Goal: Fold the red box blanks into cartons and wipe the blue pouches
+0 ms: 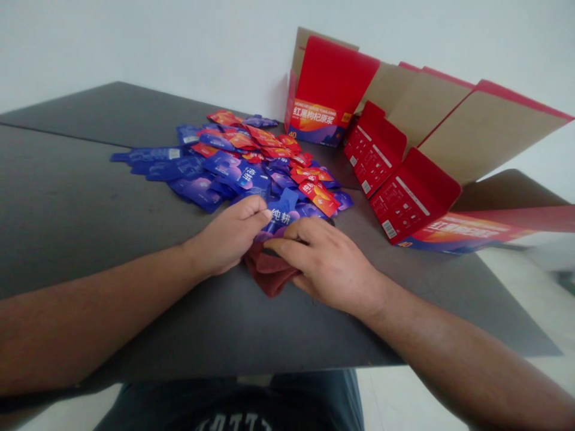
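Note:
My left hand (236,230) is closed, thumb and fingers pinching the left edge of a blue pouch (281,214) with white lettering. My right hand (330,257) is curled around a reddish-brown cloth (269,272), which bunches beneath the pouch and hangs between both hands. The fingers and cloth hide the pouch's lower part. Just beyond the hands lies a heap of blue pouches (197,187) and red-orange pouches (320,197), overlapping one another on the dark grey table (148,239).
Several open red cartons stand along the right side: one printed carton (317,123) at the back and another (404,197) nearer, their flaps (489,129) raised. A pale wall (179,48) rises behind the table. The table's front edge is close to my lap.

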### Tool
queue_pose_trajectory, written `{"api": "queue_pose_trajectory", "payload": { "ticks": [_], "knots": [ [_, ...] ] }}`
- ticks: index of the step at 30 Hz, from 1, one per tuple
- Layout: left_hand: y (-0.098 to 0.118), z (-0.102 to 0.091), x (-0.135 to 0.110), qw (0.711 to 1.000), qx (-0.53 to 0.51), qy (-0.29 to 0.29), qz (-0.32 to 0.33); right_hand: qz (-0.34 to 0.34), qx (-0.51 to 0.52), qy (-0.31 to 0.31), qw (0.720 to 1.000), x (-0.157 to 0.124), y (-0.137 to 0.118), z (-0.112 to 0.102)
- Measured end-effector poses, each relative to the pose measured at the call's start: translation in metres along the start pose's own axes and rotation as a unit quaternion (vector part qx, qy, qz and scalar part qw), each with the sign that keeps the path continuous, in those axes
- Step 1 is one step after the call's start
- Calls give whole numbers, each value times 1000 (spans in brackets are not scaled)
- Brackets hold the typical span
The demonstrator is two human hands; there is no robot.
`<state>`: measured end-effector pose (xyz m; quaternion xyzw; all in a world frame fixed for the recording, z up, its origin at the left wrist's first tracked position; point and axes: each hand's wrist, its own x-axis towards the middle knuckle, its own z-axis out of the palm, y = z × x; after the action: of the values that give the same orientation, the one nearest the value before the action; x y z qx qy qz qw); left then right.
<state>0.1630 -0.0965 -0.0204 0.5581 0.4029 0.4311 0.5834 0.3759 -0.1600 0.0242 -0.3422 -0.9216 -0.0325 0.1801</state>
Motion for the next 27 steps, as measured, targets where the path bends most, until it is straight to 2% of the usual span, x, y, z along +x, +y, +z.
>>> {"api": "queue_pose_trajectory", "payload": {
  "ticks": [4,9,14,20,24,27],
  "knots": [
    [-2,0,1,999,-47,-14,-14,58,-26,55,996,0,1,0],
    [0,-1,0,999,33,7,5,-34,-10,-15,999,1,-4,2],
    [-4,-2,1,999,-35,-10,0,55,-6,41,998,-1,5,2],
    [-1,-1,-1,1000,-6,-1,-10,-18,27,-15,999,-3,4,1],
    [-2,0,0,997,-59,-16,-45,70,29,35,997,-4,14,-1],
    [-5,0,0,997,-57,-20,-39,54,37,27,997,-4,17,-2]
  ]
}}
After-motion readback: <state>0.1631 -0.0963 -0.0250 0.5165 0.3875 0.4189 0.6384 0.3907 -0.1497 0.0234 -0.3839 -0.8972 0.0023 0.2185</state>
